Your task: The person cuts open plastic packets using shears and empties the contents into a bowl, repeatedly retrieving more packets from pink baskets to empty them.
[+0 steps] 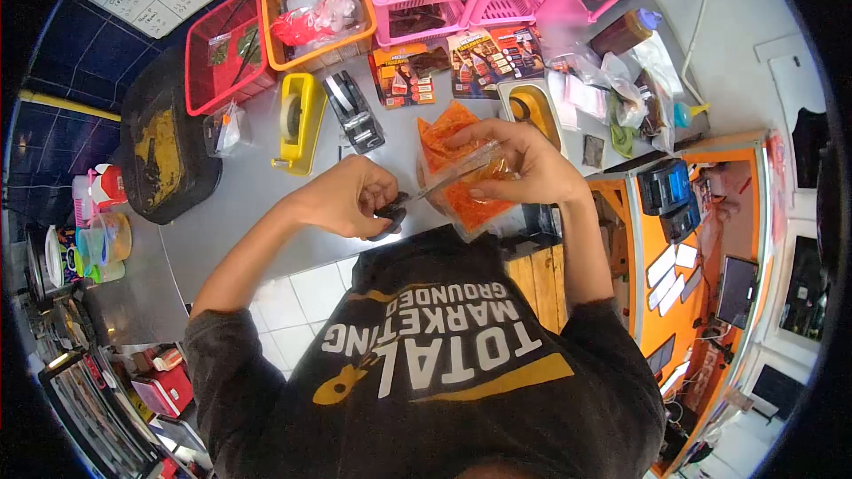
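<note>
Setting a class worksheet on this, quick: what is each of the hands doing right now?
Left hand: closed on black-handled metal scissors.
Right hand: closed on clear plastic bag of orange pieces.

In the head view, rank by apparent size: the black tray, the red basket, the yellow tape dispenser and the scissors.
1. black tray
2. red basket
3. yellow tape dispenser
4. scissors, smallest as seen, though nearest the camera; partly hidden in the left hand, so their full size is unsure.
</note>
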The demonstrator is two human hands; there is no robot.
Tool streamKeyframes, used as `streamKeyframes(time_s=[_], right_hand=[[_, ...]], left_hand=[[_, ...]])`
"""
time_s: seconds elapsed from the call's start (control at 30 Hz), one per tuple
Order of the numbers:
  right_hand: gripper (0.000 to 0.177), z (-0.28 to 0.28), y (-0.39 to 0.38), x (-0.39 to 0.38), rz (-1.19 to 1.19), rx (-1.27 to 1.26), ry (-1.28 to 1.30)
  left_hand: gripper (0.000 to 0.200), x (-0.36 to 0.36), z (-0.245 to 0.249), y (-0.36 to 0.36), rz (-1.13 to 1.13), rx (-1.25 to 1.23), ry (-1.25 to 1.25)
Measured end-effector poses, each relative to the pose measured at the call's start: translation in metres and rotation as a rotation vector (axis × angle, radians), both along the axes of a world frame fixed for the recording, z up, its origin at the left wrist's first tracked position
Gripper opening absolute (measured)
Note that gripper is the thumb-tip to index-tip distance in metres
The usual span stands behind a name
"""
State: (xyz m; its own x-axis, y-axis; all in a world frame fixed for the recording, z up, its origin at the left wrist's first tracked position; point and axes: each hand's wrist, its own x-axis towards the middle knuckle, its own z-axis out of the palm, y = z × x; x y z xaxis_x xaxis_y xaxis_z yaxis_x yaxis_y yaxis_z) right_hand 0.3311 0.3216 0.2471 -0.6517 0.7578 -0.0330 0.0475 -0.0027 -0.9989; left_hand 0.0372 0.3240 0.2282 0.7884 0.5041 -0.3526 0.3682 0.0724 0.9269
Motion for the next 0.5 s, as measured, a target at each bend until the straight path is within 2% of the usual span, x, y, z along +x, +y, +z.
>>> streamKeyframes(time_s=[0.13,0.2,0.5], right_hand=[[0.063,-0.0021,0.0019,-0.0008,-0.001,0.089,0.065],[0.064,0.0024,0.0001,-0.0019,0.000,-0.109,0.064],[0.060,0.0007,-0.0007,-0.0060,0.011,-0.115,0.105]], left_hand=[[0.017,0.0017,0.0047,-0.0020,0.015,-0.030,-0.002],[0.020,0.0030,0.0041,-0.0034,0.030,-0.051,-0.056],[0.017,0.0054,0.0030,-0.0066,0.026,-0.045,-0.103]])
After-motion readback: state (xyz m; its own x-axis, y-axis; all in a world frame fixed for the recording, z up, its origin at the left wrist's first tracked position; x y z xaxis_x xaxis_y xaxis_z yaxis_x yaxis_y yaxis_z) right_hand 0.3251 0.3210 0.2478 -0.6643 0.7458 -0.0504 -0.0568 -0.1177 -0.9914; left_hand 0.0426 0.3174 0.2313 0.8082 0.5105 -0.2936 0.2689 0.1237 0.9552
